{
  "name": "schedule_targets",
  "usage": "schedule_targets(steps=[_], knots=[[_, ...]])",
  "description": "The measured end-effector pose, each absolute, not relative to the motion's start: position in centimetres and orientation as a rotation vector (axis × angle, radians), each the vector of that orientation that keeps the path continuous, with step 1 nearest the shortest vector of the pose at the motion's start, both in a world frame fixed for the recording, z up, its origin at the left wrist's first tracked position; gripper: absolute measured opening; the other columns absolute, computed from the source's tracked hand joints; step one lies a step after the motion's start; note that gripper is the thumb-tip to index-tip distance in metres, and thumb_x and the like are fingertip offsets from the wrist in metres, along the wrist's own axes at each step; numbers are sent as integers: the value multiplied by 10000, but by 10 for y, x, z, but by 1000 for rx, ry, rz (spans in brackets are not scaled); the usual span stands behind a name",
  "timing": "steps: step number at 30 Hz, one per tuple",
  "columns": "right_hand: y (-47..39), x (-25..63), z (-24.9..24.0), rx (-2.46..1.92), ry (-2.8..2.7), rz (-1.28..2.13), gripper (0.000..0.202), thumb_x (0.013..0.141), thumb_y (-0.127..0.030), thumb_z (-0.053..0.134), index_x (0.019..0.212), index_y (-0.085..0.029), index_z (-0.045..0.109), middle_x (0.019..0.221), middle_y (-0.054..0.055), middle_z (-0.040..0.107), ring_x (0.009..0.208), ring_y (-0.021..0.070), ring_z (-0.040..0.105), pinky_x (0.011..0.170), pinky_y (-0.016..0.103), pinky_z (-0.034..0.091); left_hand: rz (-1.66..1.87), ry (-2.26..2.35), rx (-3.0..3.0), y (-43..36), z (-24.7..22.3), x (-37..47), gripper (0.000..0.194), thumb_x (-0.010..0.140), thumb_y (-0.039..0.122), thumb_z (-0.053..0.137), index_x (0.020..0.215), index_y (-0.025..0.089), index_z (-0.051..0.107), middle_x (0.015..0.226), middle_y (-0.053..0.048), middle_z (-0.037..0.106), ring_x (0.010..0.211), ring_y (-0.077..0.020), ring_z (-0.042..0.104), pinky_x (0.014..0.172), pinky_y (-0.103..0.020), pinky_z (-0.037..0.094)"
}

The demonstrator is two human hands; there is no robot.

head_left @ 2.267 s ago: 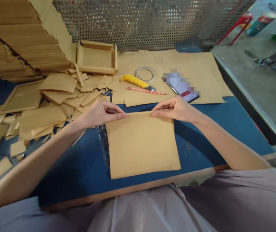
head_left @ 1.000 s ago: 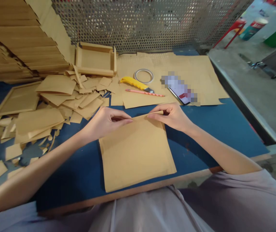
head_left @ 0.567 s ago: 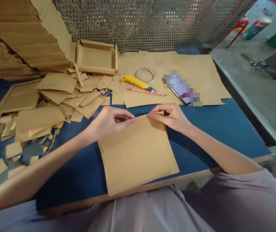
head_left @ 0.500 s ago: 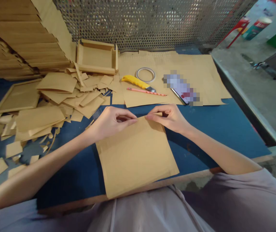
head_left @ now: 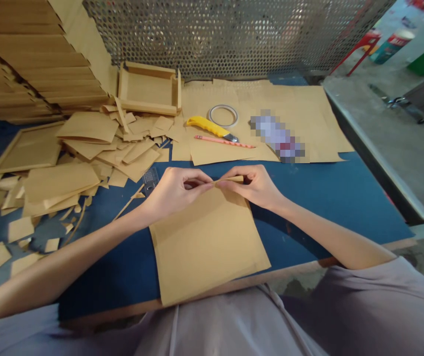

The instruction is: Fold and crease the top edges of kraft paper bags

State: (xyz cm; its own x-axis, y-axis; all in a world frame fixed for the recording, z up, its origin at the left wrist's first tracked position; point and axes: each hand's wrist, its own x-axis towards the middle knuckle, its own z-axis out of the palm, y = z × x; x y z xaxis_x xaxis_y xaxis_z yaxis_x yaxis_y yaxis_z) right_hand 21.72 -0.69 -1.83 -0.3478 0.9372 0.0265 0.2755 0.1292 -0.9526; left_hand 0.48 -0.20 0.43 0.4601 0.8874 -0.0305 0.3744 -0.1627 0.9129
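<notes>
A sheet of brown kraft paper lies before me on the blue tabletop, its near edge reaching the table's front. Its far edge is pinched by my left hand, thumb against fingers. Close beside it, my right hand grips the same edge, and a small folded strip of the paper sticks up between its fingers. The two hands' fingertips nearly meet at the middle of that edge. Whether the sheet is one layer or several I cannot tell.
Brown paper scraps cover the left side, below stacked cardboard. A shallow cardboard tray stands at the back. A yellow utility knife, a tape roll, a pink pencil and a blurred-out object rest on brown sheets.
My right hand has slid left along the far edge toward my left hand. The paper's far edge is now folded up more, and the sheet has shifted slightly.
</notes>
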Motion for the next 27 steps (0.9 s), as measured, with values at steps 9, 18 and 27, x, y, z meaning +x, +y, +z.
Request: schedule_targets(steps=[9,18,27], knots=[[-6,224,-22,-1184,-1688,1187,204,831,-371,684,817,-181,756,815,36,765,720,160,690,611,243,518,692,1100,1759,0,6,3,132,831,251,680,835,139,750,797,-26,765,754,-163,728,713,-191,579],[-8,220,-25,-1090,-1773,1090,154,871,-294,648,870,-200,769,889,29,777,801,160,717,723,255,561,733,1061,1738,-5,3,5,156,852,271,676,833,135,749,802,-23,764,749,-150,721,689,-169,565],[-15,212,-16,-1099,-1909,868,108,840,-261,691,794,-176,741,783,20,754,698,140,667,654,242,503,736,1049,1822,-7,2,7,154,844,250,665,818,131,759,758,-9,758,701,-137,710,645,-155,546]])
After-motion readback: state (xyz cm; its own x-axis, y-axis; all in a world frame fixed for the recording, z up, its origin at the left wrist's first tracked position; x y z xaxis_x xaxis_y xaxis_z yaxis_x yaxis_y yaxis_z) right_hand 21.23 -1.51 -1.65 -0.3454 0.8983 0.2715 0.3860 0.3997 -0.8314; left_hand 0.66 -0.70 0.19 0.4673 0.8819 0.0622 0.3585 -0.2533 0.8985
